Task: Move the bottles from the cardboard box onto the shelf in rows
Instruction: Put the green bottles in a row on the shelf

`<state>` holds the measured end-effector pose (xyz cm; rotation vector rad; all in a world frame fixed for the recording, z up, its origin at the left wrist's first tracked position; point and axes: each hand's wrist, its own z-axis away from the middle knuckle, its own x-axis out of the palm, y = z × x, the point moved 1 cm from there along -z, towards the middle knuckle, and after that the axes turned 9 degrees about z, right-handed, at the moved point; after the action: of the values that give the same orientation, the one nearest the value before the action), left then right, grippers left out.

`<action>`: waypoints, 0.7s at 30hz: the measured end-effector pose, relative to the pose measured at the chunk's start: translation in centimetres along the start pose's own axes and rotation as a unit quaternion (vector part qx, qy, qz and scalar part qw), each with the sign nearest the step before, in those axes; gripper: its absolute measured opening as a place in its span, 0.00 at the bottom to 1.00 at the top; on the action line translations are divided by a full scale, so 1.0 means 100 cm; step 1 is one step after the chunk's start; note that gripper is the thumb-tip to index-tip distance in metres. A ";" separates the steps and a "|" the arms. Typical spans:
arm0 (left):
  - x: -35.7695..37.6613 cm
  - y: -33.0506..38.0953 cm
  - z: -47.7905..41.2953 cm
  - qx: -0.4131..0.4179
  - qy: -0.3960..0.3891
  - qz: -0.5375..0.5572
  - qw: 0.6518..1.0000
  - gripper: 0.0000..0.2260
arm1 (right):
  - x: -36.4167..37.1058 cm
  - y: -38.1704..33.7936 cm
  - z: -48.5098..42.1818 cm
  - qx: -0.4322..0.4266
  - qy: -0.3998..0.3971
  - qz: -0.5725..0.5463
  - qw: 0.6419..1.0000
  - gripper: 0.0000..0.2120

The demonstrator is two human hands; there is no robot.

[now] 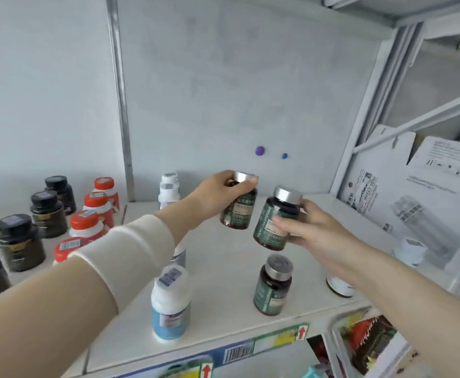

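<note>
My left hand [223,190] grips a dark green-labelled bottle [238,214] by its silver cap, holding it upright just above the white shelf [223,268] near the back. My right hand [307,230] holds a second green-labelled bottle [273,223] by its side, tilted, to the right of the first. A third bottle of the same kind [272,287] stands on the shelf near the front edge. The cardboard box is only partly in view at the bottom [250,350].
White bottles [170,301] [168,189] stand in a row left of my hands. Red-capped bottles [98,205] and black bottles [20,241] fill the left shelf. A white carton [414,203] leans at the right, with a white bottle [410,252] before it.
</note>
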<state>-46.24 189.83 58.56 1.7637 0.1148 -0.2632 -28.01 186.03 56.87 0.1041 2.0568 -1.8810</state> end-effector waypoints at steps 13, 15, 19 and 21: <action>0.013 -0.048 -0.080 -0.094 0.005 -0.204 0.974 0.09 | -0.012 0.045 -0.088 0.003 -0.189 0.212 0.959 0.27; 0.014 -0.050 -0.085 -0.103 -0.010 -0.244 0.964 0.12 | -0.010 0.049 -0.092 -0.001 -0.196 0.234 0.952 0.25; 0.017 -0.055 -0.089 -0.112 -0.035 -0.291 0.950 0.13 | -0.006 0.054 -0.097 -0.008 -0.203 0.255 0.945 0.25; 0.019 -0.059 -0.089 -0.110 -0.043 -0.302 0.946 0.16 | -0.005 0.057 -0.097 -0.008 -0.204 0.268 0.941 0.25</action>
<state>-44.69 199.63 54.19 1.4540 0.6042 -0.7407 -27.96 196.30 52.15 0.2242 1.5609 -1.4067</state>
